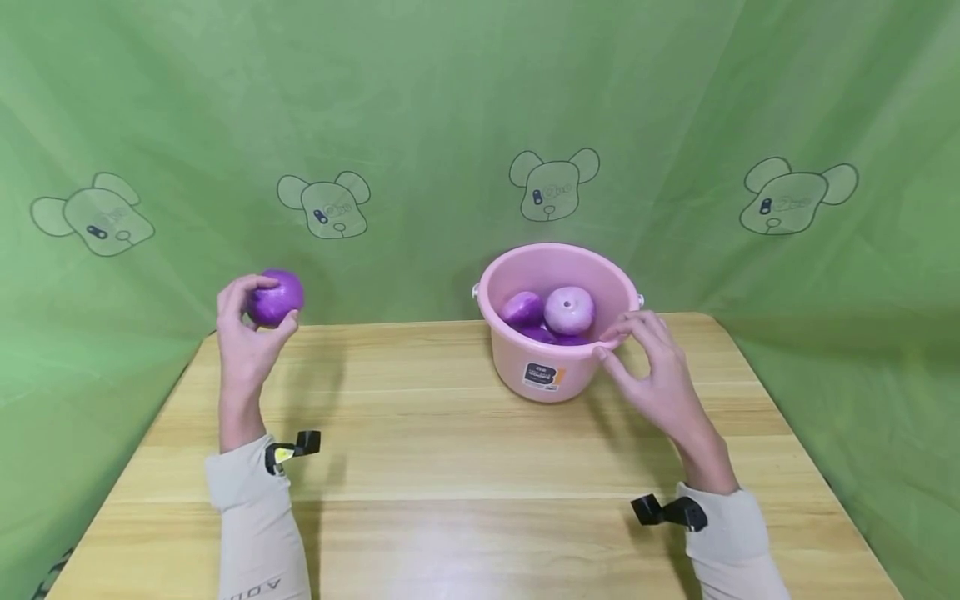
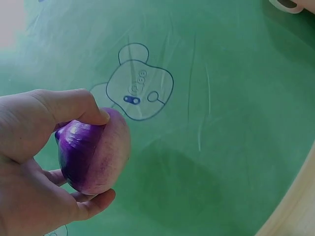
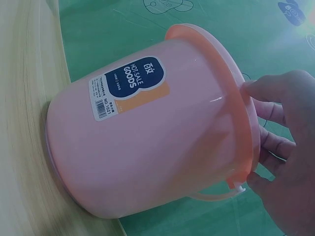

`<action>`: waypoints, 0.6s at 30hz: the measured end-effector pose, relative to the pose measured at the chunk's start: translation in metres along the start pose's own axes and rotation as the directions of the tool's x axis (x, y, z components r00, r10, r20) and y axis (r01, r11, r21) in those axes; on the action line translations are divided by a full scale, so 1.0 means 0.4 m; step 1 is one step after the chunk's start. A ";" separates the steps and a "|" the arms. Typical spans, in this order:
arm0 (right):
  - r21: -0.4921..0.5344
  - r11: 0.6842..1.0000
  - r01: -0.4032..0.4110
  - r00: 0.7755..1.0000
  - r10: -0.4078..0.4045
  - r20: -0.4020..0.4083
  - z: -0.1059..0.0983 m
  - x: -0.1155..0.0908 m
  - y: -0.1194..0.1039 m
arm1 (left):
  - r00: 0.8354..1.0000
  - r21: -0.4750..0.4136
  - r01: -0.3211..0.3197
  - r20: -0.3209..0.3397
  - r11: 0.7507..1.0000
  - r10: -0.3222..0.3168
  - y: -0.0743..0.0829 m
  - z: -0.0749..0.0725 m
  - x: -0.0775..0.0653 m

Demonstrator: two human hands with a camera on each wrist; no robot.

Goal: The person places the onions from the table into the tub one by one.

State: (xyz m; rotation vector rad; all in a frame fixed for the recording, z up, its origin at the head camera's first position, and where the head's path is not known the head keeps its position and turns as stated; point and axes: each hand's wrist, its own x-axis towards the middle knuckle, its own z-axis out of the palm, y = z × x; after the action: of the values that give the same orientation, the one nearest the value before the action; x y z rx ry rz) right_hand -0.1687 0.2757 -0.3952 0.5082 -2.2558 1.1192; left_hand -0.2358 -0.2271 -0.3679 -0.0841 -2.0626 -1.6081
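Note:
My left hand [image 1: 250, 343] holds a purple onion [image 1: 281, 298] up at the left, over the table's far edge. In the left wrist view the onion [image 2: 101, 152] shows a dark glossy side and a paler side, with the thumb and fingertips around it. At the right, my right hand [image 1: 663, 379] pinches the near right rim of a pink bucket [image 1: 507, 360]. Inside the bucket lie several onions, among them a pale one [image 1: 570, 312] and a purple one [image 1: 522, 309]. The right wrist view has the bucket's label [image 3: 129, 86] facing the camera.
The bucket stands upright on a wooden table [image 1: 405, 450], near its far edge. A green curtain [image 1: 435, 108] with printed bear heads surrounds the table at the back and both sides. A white bucket handle [image 3: 216, 196] hangs on the outside.

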 end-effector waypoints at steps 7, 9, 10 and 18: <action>0.009 1.000 -0.007 1.000 0.007 0.006 -0.002 -0.001 -0.001 | 1.000 -0.004 -0.028 0.005 1.000 0.028 0.022 0.006 -0.006; 0.009 1.000 -0.007 1.000 0.007 0.006 -0.002 -0.001 -0.001 | 0.999 -0.008 -0.038 0.003 0.999 0.038 0.029 0.007 -0.007; 0.010 1.000 -0.007 1.000 0.007 0.006 -0.002 -0.001 -0.001 | 0.999 -0.011 -0.044 0.002 0.999 0.044 0.033 0.007 -0.008; 0.008 1.000 -0.005 1.000 0.005 0.003 -0.001 0.001 -0.002 | 0.996 -0.029 -0.090 0.014 0.996 0.090 0.064 0.019 -0.018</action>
State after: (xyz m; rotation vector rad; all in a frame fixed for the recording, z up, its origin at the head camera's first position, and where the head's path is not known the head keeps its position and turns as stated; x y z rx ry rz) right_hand -0.1685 0.2756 -0.3942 0.5082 -2.2569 1.1315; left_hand -0.2231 -0.2106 -0.3495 -0.1969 -2.0182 -1.5869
